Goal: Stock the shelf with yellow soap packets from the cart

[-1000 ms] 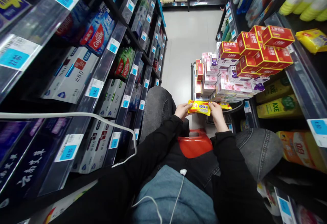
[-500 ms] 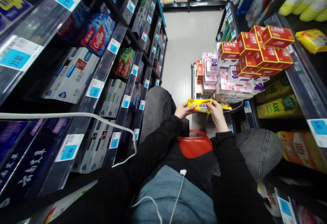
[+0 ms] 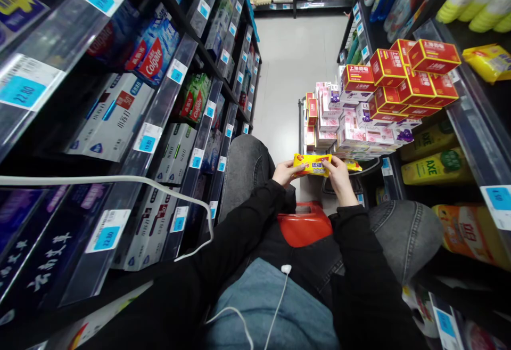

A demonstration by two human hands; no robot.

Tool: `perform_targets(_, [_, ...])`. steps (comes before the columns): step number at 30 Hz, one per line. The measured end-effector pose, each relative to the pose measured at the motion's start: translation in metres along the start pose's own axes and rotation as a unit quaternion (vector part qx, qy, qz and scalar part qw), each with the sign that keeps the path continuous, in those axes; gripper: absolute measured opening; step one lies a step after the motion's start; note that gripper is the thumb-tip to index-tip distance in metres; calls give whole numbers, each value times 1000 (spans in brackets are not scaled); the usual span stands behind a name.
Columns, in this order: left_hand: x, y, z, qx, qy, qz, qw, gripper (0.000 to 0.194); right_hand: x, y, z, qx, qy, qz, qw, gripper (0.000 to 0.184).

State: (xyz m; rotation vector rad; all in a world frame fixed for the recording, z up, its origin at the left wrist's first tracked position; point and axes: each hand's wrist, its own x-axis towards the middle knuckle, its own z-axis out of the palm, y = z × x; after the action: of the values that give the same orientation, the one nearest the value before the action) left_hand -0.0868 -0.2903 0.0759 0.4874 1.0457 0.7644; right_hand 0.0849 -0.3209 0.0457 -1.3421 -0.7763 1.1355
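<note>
Between my two hands is a yellow wrapped bar of soap with red and blue lettering, its printed face toward me. My left hand pinches its left end, thumb on the front. The right end is gripped by my right hand, thumb also over the wrapper. Behind my right hand another yellow packet shows in part. Just beyond stand stacked pink and white soap boxes, with red and yellow boxes piled on top at the right.
Shelves of toothpaste boxes with price tags line the left. On the right shelf are yellow bottles and a yellow packet. A red plastic stool is between my legs. A white cable crosses from the left.
</note>
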Motion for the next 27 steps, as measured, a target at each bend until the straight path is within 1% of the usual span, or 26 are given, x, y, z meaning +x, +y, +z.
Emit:
perform_targets(2, [0, 0, 0, 1, -3, 2, 1000, 34, -1, -2, 1, 38, 15, 25, 999, 32])
perform_targets(4, [-1, 0, 0, 3, -4, 3, 1000, 35, -2, -4, 2, 57, 20, 36, 998, 31])
perform_targets(16, [-1, 1, 0, 12, 10, 5, 1000, 33, -4, -8, 5, 50, 20, 35, 998, 34])
perform_targets(21, [-1, 1, 0, 11, 13, 9, 1000, 34, -5, -10, 5, 45, 10, 30, 998, 33])
perform_targets(27, [-2, 1, 0, 9, 24, 8, 1000, 34, -5, -12, 6, 76, 13, 39, 996, 33])
